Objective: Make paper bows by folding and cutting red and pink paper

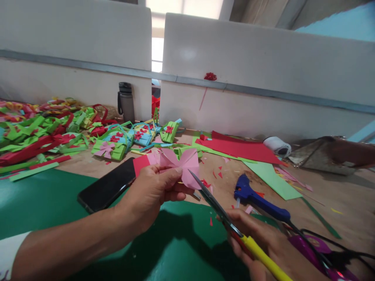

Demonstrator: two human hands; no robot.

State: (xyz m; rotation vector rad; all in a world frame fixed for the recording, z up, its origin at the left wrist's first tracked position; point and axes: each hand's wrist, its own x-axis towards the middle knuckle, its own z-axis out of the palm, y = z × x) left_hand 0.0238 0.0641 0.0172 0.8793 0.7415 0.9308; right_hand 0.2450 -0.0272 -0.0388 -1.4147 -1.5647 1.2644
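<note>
Between the thumb and fingers of my left hand (pixel 158 187) is a pink paper flower (pixel 190 166) with rounded petals, held above the green mat (pixel 140 253). My right hand (pixel 258 238) grips scissors (pixel 215 205) with a yellow and red handle. The scissor tips touch or overlap the right petal; whether the blades are slightly apart is unclear. Behind my left hand lies a red paper piece (pixel 140 164), beside a black phone (pixel 107 187).
A blue glue gun (pixel 260 201) lies right of the scissors, its cable running to the lower right. Colored paper bags (pixel 113 148) pile up at left near a dark bottle (pixel 126 102). Red sheets (pixel 240 147), a tape roll (pixel 277 146) and a purse (pixel 325 156) sit behind.
</note>
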